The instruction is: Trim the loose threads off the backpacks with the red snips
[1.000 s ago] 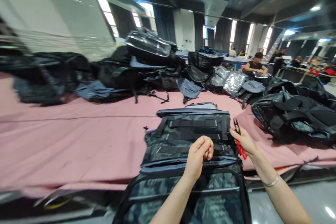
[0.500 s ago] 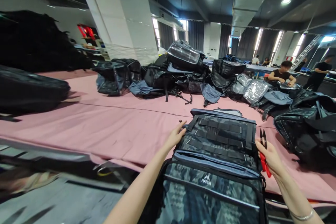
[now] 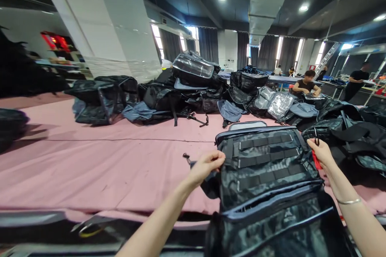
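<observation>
A dark camouflage backpack (image 3: 265, 168) stands in front of me at the table's edge, its upper front panel crossed by rows of black webbing. Below the webbing, a pocket mouth with blue-grey edging gapes slightly. My left hand (image 3: 208, 164) pinches the panel's left edge, fingers closed. On the other side, my right hand (image 3: 321, 153) is closed around small thread snips (image 3: 316, 161) with red handles and dark blades pointing up. Its fingertips are beside the backpack's right edge; whether they grip the fabric I cannot tell. A dark cord end (image 3: 186, 156) sticks out left of the backpack.
A pink cloth (image 3: 120, 168) covers the long table. Several backpacks (image 3: 102, 100) are heaped along its far side, and more black bags (image 3: 362, 140) lie close on the right. A co-worker (image 3: 306, 84) sits beyond the heap. A wide pillar (image 3: 111, 24) rises behind the table.
My view has swung to the right. The backpack's upper panel now faces me more fully and its lower part is tilted. My left hand has closed on the panel's edge; the snips stay in my right.
</observation>
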